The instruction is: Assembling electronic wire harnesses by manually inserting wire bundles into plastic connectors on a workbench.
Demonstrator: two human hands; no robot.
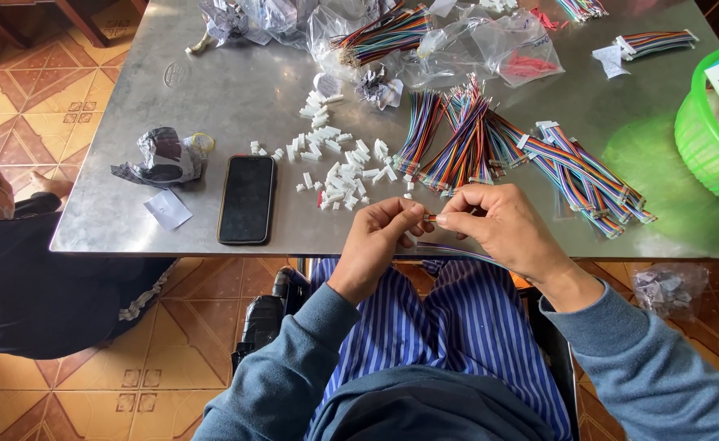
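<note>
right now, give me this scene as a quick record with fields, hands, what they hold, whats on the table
left hand: left hand pinches a small white connector at the table edge
right hand: right hand pinches the end of a ribbon wire that trails over the lap
loose parts: white connectors scattered on the metal table
wires: rainbow wire bundles fanned out ahead of the hands
phone: black phone, face up, screen dark
right edge: green basket
other person: seated at far left

The grey metal table carries small white plastic connectors, bundles of rainbow ribbon wires, a black smartphone, clear plastic bags and a green plastic basket.
</note>
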